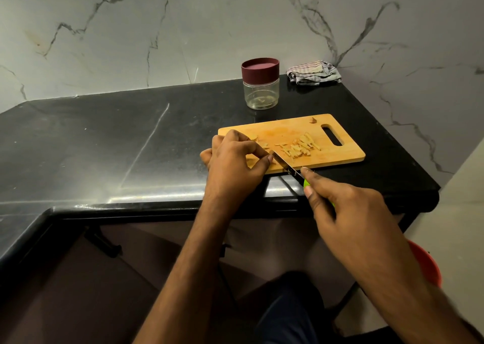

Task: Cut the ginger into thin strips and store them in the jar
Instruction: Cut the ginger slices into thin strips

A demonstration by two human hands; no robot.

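A wooden cutting board (337, 151) lies on the black counter. A heap of thin ginger strips (301, 146) sits in its middle. My left hand (233, 163) rests on the board's left end, fingertips pinching a small ginger piece (264, 146) that is mostly hidden. My right hand (340, 207) grips a green-handled knife (285, 164), its blade angled onto the board beside my left fingertips. Behind the board stands a clear jar (260, 93) with a maroon lid on top.
A striped cloth (314, 72) is bunched in the back corner against the marble wall. A small ginger scrap (313, 120) lies near the board's handle slot. The counter (104, 147) ends just right of the board. A red bucket (424, 262) sits on the floor.
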